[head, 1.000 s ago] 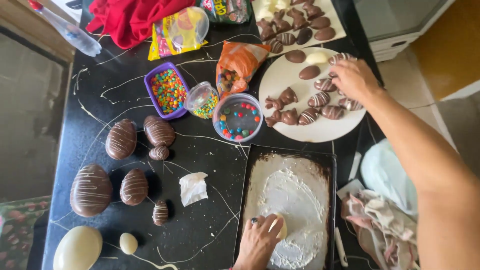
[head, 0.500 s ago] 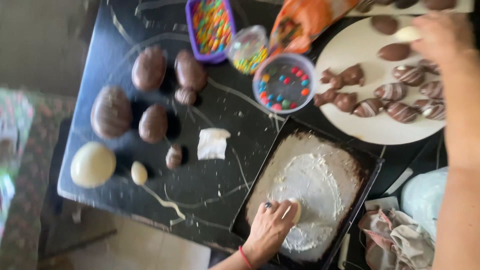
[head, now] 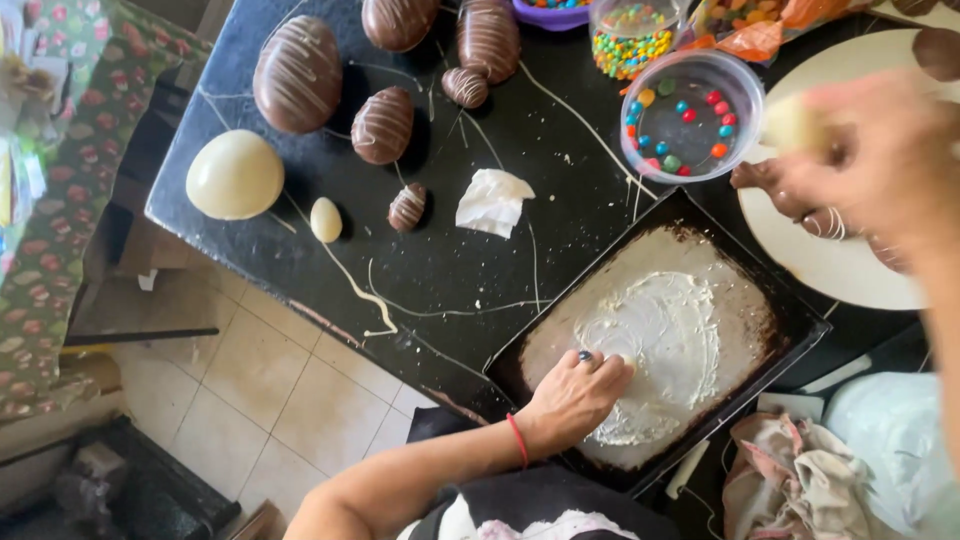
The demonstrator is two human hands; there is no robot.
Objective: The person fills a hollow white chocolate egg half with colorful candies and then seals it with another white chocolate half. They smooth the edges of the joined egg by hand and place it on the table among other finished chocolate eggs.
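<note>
My left hand (head: 575,395) rests curled on a dark baking tray (head: 800,322) smeared with white chocolate. Its fingertips press a pale chocolate piece against the smear, and the piece is mostly hidden. My right hand (head: 875,165), blurred, hovers over the white plate (head: 830,270) and pinches a small white chocolate egg (head: 795,125). Striped brown chocolates (head: 765,180) lie on the plate under it. A clear bowl of coloured candies (head: 690,115) stands just left of that hand.
On the black table (head: 450,270) lie several striped chocolate eggs (head: 297,75), a large white egg half (head: 235,175), a small white egg (head: 325,220) and crumpled paper (head: 492,200). A sprinkle jar (head: 630,40) stands at the back. Cloths (head: 800,480) lie at the right.
The view has dropped lower and nearer to the tray. My right hand has lifted a white egg off the plate and moved it left. My left hand stays on the tray.
</note>
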